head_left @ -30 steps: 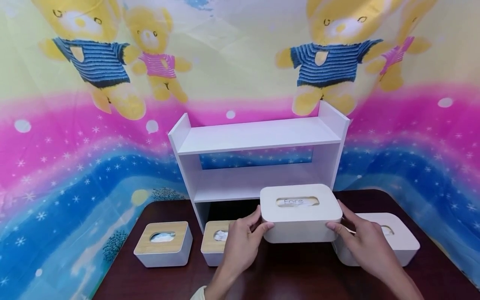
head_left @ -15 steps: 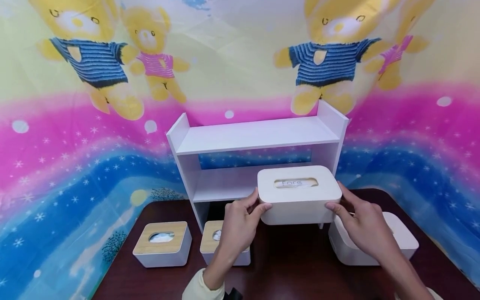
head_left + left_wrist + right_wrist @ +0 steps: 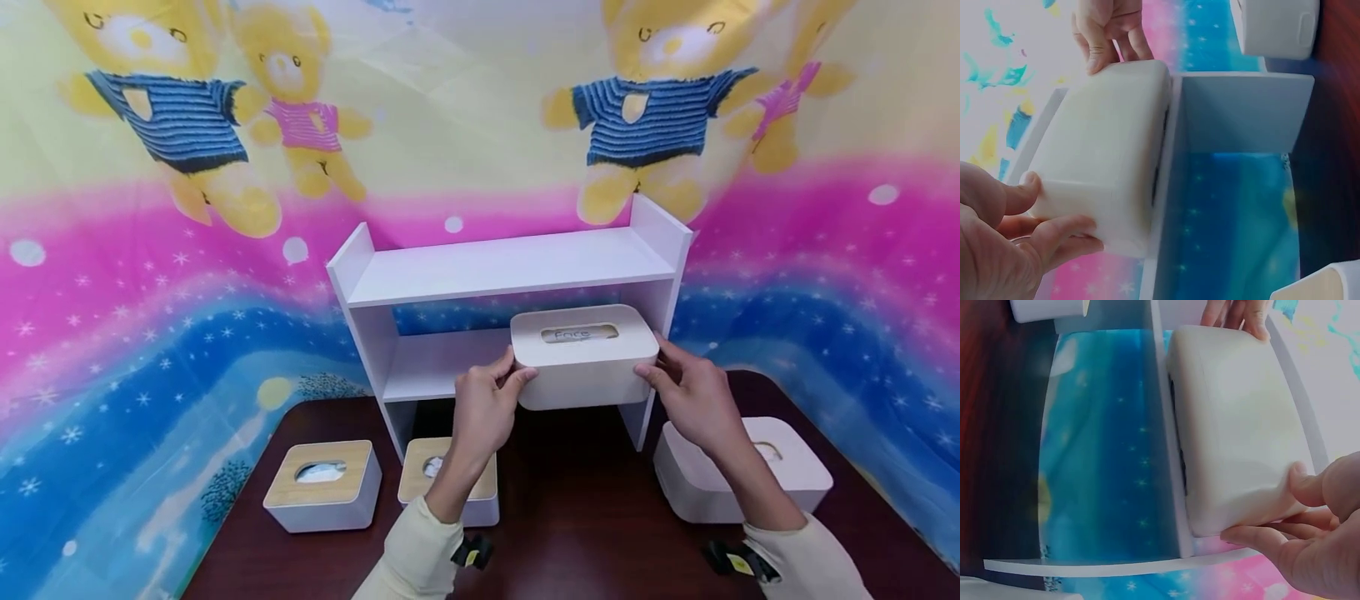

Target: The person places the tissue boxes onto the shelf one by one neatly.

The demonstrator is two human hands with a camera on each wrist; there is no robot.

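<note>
Shelf (image 3: pixel 450 367): tissue box (image 3: pixel 585 354) lengthwise, left-right.

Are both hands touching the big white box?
Touching. The head view shows the left hand and right hand gripping the white box at its ends.

Dark brown table (image 3: pixel 585 508) carries a white 2-tier shelf unit (image 3: pixel 510 275), set at the back edge; top tier bare; lower tier (image 3: pixel 438 367) bears the white tissue box (image 3: pixel 585 354) at its right end, box overhanging the front edge; on the table, 3 more boxes: wood-lidded box (image 3: pixel 322 486) at left, a 2nd wood-lidded box (image 3: pixel 438 479) just beside it and partly hidden by a forearm, white-lidded box (image 3: pixel 742 475) at right, near the shelf's right leg
</note>
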